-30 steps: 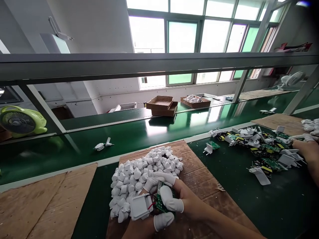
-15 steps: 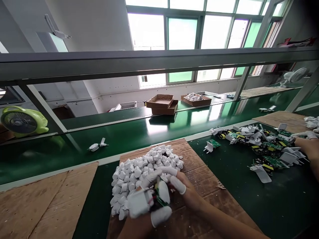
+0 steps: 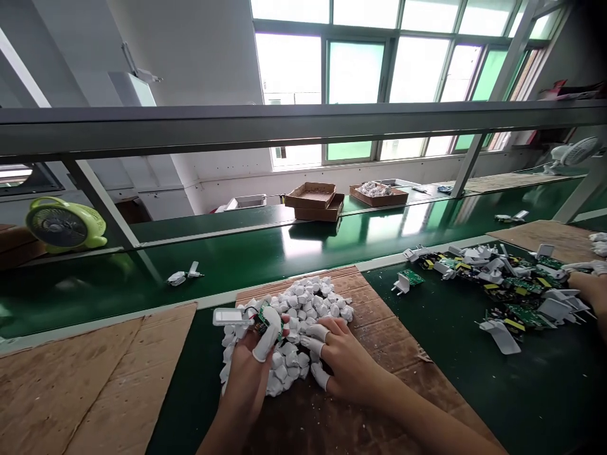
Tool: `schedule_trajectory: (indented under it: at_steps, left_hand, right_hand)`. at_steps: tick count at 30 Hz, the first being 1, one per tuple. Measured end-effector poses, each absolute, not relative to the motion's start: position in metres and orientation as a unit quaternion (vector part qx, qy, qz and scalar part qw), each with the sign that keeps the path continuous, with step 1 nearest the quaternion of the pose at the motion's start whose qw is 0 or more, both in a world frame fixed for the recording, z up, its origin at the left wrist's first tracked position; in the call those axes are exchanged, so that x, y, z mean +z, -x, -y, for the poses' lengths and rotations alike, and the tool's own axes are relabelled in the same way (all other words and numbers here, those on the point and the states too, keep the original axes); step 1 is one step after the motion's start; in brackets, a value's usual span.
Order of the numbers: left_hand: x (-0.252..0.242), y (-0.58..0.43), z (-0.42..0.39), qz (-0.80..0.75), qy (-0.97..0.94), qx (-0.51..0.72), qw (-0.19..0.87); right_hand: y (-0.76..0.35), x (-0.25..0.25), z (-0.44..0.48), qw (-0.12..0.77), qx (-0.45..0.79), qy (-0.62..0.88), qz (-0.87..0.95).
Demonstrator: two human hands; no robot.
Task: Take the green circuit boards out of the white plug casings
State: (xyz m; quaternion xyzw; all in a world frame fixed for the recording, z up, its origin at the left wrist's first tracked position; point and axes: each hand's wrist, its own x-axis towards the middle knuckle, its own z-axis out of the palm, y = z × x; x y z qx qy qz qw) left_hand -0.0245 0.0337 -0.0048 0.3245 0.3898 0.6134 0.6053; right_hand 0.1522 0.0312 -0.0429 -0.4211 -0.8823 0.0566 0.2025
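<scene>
My left hand, with white finger cots, is closed around a green circuit board with a white plug housing joined to it and sticking out leftward. The hand hangs over the left part of a pile of small white lumps. My right hand, also in white finger cots, reaches into the near right side of that pile. Its fingers are bent and spread from the thumb, their tips touching the lumps. No lump shows clearly between them.
Cardboard lies under the pile. To the right is a heap of circuit boards with white plug parts, where another person's hand reaches in. Behind runs a green belt bearing a white plug part. A metal beam crosses above.
My hands have parted. The left has moved up and left with the circuit board, turning it; the right has let go of the board and lowered onto the pile. The view has shifted slightly.
</scene>
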Motion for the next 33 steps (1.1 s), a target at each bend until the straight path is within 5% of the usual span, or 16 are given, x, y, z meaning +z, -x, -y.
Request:
schedule_trajectory:
  at_steps: [11,33]
  left_hand:
    - [0.004,0.014,-0.022,-0.399,-0.353,0.576,0.620]
    - [-0.016,0.009,-0.003,-0.448,-0.498,0.432,0.604]
  right_hand:
    - [-0.174,-0.026,-0.041,0.078,0.066,0.351,0.931]
    - [-0.165,-0.047,-0.045,0.251,-0.020,0.504,0.826]
